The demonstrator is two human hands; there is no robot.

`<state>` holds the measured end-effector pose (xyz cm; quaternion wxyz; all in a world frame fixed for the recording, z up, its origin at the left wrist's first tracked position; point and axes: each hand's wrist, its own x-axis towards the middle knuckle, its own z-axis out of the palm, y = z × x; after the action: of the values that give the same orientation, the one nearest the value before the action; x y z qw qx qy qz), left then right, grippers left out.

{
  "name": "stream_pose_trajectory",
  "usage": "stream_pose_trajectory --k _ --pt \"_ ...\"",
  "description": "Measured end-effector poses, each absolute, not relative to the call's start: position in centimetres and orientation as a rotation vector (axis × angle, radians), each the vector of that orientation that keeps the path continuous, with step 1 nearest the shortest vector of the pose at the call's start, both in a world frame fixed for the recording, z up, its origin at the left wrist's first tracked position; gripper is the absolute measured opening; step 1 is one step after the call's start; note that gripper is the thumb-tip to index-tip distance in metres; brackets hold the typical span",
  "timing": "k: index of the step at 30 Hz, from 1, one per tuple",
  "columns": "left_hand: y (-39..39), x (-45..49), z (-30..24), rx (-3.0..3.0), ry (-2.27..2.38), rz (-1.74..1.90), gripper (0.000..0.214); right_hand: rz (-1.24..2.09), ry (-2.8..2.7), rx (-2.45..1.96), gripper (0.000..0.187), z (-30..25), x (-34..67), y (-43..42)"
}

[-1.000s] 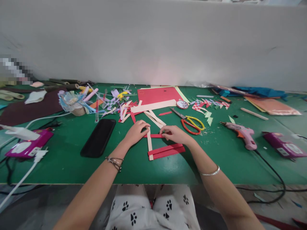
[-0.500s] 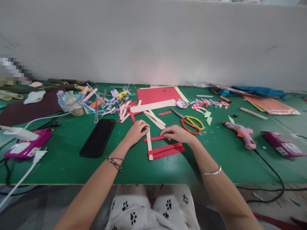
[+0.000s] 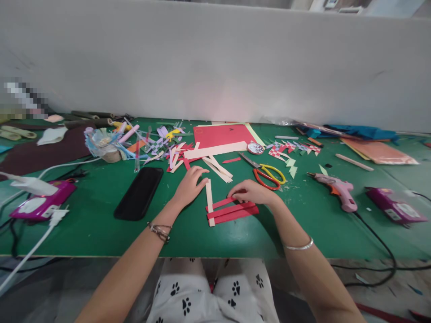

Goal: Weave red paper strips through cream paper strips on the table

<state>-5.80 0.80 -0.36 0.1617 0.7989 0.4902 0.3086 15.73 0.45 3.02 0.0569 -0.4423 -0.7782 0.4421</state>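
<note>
On the green table [image 3: 101, 229] a cream paper strip [image 3: 209, 202] lies upright with three red strips [image 3: 234, 211] crossing it. My right hand [image 3: 252, 192] pinches the right part of the top red strip [image 3: 220, 203], which lies close above the other two. My left hand [image 3: 190, 183] rests flat beside the cream strip's upper end, fingers stretched and touching it.
A black phone [image 3: 138, 193] lies left of my hands. Scissors [image 3: 267, 174] with yellow and red handles, a pink glue gun [image 3: 336, 190], a red paper sheet [image 3: 224, 133], loose strips [image 3: 215, 166] and woven scraps [image 3: 289, 149] lie behind. Purple devices [image 3: 42, 204] sit at both sides.
My right hand has drawn the top red strip down toward the two lower red strips. My left hand has flattened beside the cream strip's top.
</note>
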Motion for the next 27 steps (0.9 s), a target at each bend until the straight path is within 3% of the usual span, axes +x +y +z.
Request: stream_pose_trajectory --k 3,8,11,18,27 --pt "-1.5 -5.5 0.4 2.381 1.364 0.871 0.033 1.352 -2.341 -1.343 0.026 2.9 15.7 0.4" --pt "-5.3 -4.6 -0.1 2.653 1.229 0.285 0.052 1.321 -2.371 -1.324 0.026 2.8 15.7 0.2" --pt "-5.9 -4.5 -0.5 2.699 1.290 0.114 0.054 1.268 -2.410 -1.302 0.027 2.7 15.8 0.0" --pt "-5.7 -4.6 -0.5 2.693 1.350 -0.012 0.054 1.134 -2.446 -1.316 0.027 2.7 15.9 -0.5" --pt "-6.2 -5.5 0.2 2.632 1.334 0.124 0.056 1.018 -2.469 -1.246 0.023 2.3 16.0 -0.9"
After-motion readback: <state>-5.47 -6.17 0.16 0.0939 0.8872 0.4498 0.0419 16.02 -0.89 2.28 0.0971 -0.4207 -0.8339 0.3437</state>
